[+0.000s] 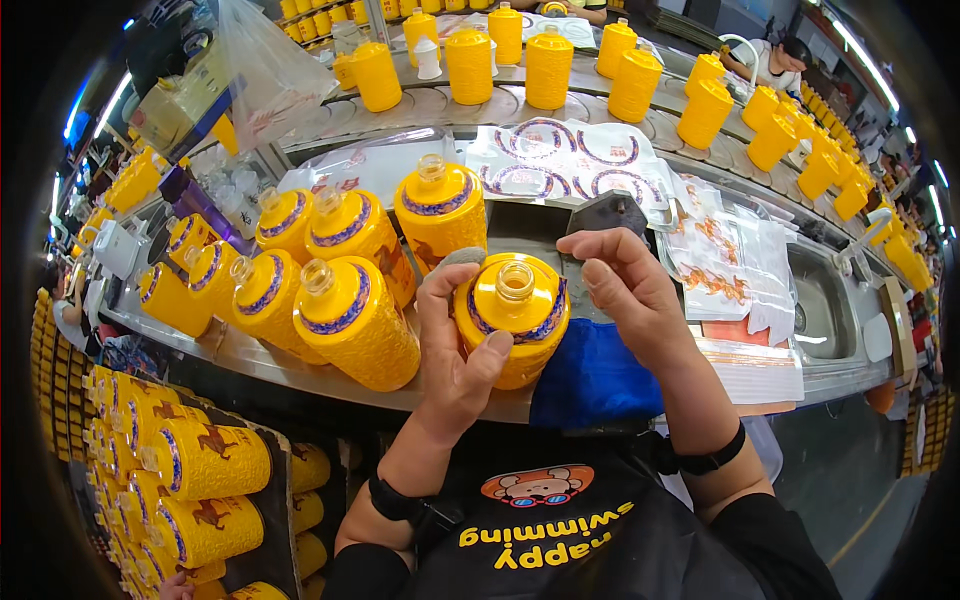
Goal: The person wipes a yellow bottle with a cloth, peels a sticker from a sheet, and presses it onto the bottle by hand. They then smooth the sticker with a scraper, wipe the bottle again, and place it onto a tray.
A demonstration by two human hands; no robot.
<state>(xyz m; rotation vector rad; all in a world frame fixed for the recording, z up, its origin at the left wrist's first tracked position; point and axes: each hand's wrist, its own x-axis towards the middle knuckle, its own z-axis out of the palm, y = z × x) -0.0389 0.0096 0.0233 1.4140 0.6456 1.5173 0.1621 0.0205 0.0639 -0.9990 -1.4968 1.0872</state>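
My left hand (460,350) grips a yellow embossed bottle (508,325) with a clear glass neck, its thumb pressed on the blue patterned band round the shoulder; a grey cover is on a fingertip. Just right of it, my right hand (625,300) is raised with thumb and fingers apart and loosely bent, holding nothing visible. Several similar banded bottles (350,325) stand to the left. Sheets of curved blue decals (565,145) lie behind, and red-gold horse decals (715,280) lie to the right. A blue cloth (590,380) is beside the held bottle.
A curved conveyor (645,115) carries yellow bottles across the back. A steel sink (820,325) is at right, a purple flask (205,205) at left. Stacked bottles (210,460) fill the lower left, with another person's hand at its edge. Co-workers (775,70) sit beyond the conveyor.
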